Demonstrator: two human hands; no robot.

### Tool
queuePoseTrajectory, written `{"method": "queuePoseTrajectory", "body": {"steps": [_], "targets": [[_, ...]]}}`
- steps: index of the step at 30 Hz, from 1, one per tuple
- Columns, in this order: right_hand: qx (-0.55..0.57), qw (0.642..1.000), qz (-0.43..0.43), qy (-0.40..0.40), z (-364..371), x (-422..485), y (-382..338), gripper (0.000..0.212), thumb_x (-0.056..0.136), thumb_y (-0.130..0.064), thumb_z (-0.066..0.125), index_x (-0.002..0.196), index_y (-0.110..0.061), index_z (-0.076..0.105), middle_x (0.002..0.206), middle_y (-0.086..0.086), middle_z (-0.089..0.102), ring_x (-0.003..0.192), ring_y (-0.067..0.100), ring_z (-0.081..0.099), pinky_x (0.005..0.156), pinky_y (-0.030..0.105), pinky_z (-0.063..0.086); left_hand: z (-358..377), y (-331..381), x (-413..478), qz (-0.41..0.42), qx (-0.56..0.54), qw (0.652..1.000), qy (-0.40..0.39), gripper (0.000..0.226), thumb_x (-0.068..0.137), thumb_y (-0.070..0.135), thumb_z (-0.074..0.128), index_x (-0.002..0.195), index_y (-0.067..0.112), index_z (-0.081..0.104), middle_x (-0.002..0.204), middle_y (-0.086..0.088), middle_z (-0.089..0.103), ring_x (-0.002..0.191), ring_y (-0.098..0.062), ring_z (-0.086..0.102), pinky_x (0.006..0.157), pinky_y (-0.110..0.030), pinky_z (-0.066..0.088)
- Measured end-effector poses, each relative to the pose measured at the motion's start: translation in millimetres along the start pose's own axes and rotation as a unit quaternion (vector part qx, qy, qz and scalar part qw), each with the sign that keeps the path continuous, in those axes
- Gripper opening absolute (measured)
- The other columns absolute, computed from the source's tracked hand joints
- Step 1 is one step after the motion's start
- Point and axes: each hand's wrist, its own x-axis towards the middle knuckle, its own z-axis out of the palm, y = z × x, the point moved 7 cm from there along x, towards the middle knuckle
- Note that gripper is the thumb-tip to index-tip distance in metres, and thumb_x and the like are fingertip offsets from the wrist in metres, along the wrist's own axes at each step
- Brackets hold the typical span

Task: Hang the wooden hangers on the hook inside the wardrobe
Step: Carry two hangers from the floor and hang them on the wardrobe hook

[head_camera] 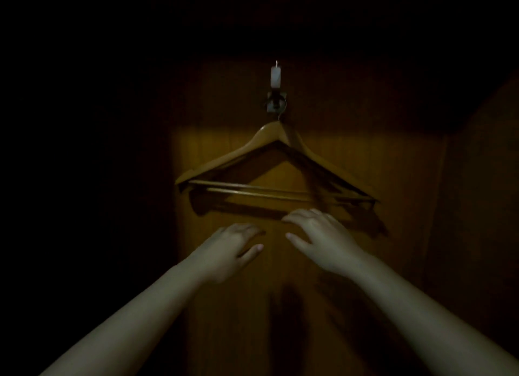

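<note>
Hands empty, fingers loosely spread: left hand [231, 249], right hand [323, 236] just below wooden hangers [264, 144]; hangers overlap, hung on hook [276, 104] high on wardrobe back panel [379, 156].

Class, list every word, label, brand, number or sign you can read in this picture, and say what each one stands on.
None can be read. The wooden hangers, the hook, the pale piece above it and the wardrobe's back panel show no print. The picture is dim, so small marks could be missed.
</note>
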Motion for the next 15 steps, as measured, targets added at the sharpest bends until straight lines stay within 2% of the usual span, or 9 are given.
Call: {"method": "queuePoseTrajectory", "body": {"steps": [3, 5, 7, 9, 12, 15], "targets": [[0.024, 0.996, 0.05, -0.073, 35.6, -40.3, 0.4, 0.045, 0.096, -0.04, 0.041, 0.139, -0.029, 0.038, 0.146, -0.006, 0.039, 0.137, 0.014, 0.034, 0.11, 0.035, 0.031, 37.5, 5.8, -24.4, 0.011, -0.061, 0.995, -0.076, 0.042, 0.096, 0.042, 0.038, 0.133, 0.024, 0.043, 0.133, 0.004, 0.054, 0.117, -0.011, 0.053, 0.1, -0.032, 0.045], [0.053, 0.988, 0.091, -0.113, 59.2, -71.3, -0.3, 0.044, 0.095, -0.04, 0.043, 0.138, -0.03, 0.04, 0.144, -0.005, 0.044, 0.132, 0.017, 0.041, 0.106, 0.038, 0.039, 69.0, 9.2, -43.9, 0.021, -0.088, 0.986, -0.137, 0.037, 0.095, 0.042, 0.039, 0.126, 0.024, 0.049, 0.114, 0.0, 0.064, 0.095, -0.013, 0.062, 0.086, -0.036, 0.052], [0.069, 0.978, 0.129, -0.15, 84.4, -103.8, -2.6, 0.043, 0.095, -0.04, 0.043, 0.137, -0.029, 0.041, 0.138, -0.004, 0.05, 0.125, 0.018, 0.049, 0.099, 0.038, 0.044, 100.9, 11.4, -66.8, 0.027, -0.109, 0.975, -0.19, 0.034, 0.096, 0.042, 0.039, 0.119, 0.022, 0.052, 0.089, -0.003, 0.066, 0.067, -0.011, 0.058, 0.065, -0.032, 0.051], [0.077, 0.966, 0.163, -0.187, 110.4, -138.7, -5.2, 0.042, 0.096, -0.039, 0.043, 0.136, -0.028, 0.043, 0.13, -0.003, 0.057, 0.117, 0.018, 0.055, 0.092, 0.035, 0.046, 129.8, 15.2, -92.6, 0.026, -0.127, 0.965, -0.23, 0.034, 0.096, 0.042, 0.038, 0.118, 0.021, 0.053, 0.073, -0.002, 0.059, 0.055, -0.012, 0.05, 0.054, -0.032, 0.043], [0.09, 0.943, 0.22, -0.232, 145.4, -196.2, -10.3, 0.039, 0.095, -0.039, 0.043, 0.134, -0.03, 0.046, 0.124, -0.004, 0.061, 0.116, 0.019, 0.056, 0.093, 0.038, 0.047, 172.0, 22.5, -136.4, 0.039, -0.144, 0.947, -0.286, 0.035, 0.097, 0.041, 0.036, 0.12, 0.02, 0.054, 0.065, 0.001, 0.055, 0.056, -0.014, 0.052, 0.06, -0.038, 0.048], [0.116, 0.904, 0.303, -0.279, 182.9, -263.5, -18.8, 0.035, 0.097, -0.032, 0.035, 0.128, -0.027, 0.049, 0.125, -0.002, 0.058, 0.116, 0.018, 0.054, 0.089, 0.033, 0.044, 212.2, 37.7, -183.8, 0.067, -0.165, 0.92, -0.349, 0.034, 0.098, 0.037, 0.037, 0.119, 0.019, 0.056, 0.087, -0.008, 0.067, 0.071, -0.018, 0.061, 0.074, -0.039, 0.051]]}}
